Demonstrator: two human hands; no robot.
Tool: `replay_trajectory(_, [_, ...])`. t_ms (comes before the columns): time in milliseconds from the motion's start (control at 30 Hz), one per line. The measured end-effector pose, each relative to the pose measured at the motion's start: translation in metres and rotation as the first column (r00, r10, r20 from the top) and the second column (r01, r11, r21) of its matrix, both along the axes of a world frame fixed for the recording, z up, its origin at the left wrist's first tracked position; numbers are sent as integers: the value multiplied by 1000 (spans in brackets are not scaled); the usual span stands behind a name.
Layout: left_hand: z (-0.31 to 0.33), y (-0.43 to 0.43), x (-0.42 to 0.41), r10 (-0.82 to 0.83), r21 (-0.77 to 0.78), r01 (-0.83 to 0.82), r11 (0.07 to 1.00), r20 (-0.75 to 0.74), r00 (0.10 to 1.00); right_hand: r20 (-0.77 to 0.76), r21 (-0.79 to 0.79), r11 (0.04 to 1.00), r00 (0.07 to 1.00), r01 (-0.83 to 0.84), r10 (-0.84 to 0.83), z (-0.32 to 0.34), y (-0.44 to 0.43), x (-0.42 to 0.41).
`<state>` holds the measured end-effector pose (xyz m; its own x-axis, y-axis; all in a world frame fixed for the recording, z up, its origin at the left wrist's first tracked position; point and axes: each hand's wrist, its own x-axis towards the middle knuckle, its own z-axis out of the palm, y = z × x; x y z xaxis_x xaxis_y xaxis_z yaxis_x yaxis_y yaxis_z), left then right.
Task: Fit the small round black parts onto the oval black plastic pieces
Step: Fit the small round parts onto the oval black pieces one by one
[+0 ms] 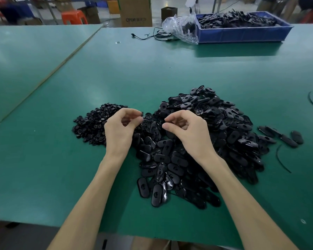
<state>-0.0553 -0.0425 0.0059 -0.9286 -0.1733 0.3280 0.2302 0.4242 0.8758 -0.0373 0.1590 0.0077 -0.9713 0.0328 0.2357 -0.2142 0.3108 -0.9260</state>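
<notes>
Green matting is seen across the worktop (152, 69), with a seam running diagonally at the left. Both hands are held low over the middle of it, close together but apart. The left hand (122, 127) is curled, thumb and fingertips drawn close; a dark speck is seen at the fingertips, but whether a part is pinched cannot be told. The right hand (186, 129) is curled likewise, thumb brought near the forefinger, and whether anything is held there cannot be told either.

Beneath and to the left of the left hand, the small round black parts (92, 125) are heaped in a low, glossy pile. Under the right hand and spreading to the right and towards the near edge, the oval black plastic pieces (197, 150) are piled in a much larger mound; they are flat, rounded at both ends, shiny, and many are marked by a small hole or notch near the middle. The two heaps meet between the hands. A few stray ovals (282, 136) are scattered just to the right, near a thin curved black strip (282, 159).

At the far side, a blue crate (242, 35) filled with dark parts is set beside a crumpled clear plastic bag (182, 27) and a black cable (152, 36). Beyond the worktop a cardboard box (135, 11) and an orange stool (73, 17) are visible.
</notes>
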Motion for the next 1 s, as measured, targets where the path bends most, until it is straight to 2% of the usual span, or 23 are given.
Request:
replay_trajectory(100, [3, 5, 2, -115, 208, 112, 972, 4, 993, 8, -61, 998, 1000, 9, -9, 1, 0, -1])
replay_trajectory(367, [1, 21, 9, -361, 367, 334, 868, 5, 933, 36, -315, 949, 999, -21, 34, 1, 0, -1])
replay_trajectory(633, [-2, 23, 9, -328, 300, 308, 903, 17, 945, 2, -368, 926, 995, -88, 95, 1, -5, 2])
replay_trajectory(867, [0, 23, 9, -319, 252, 301, 920, 32, 947, -22, -323, 940, 994, -110, 109, 2, -8, 3])
replay_trajectory(1000, [2, 24, 11, -333, 222, 314, 923, 56, 941, -71, -215, 969, 992, -121, 108, 3, -10, 6])
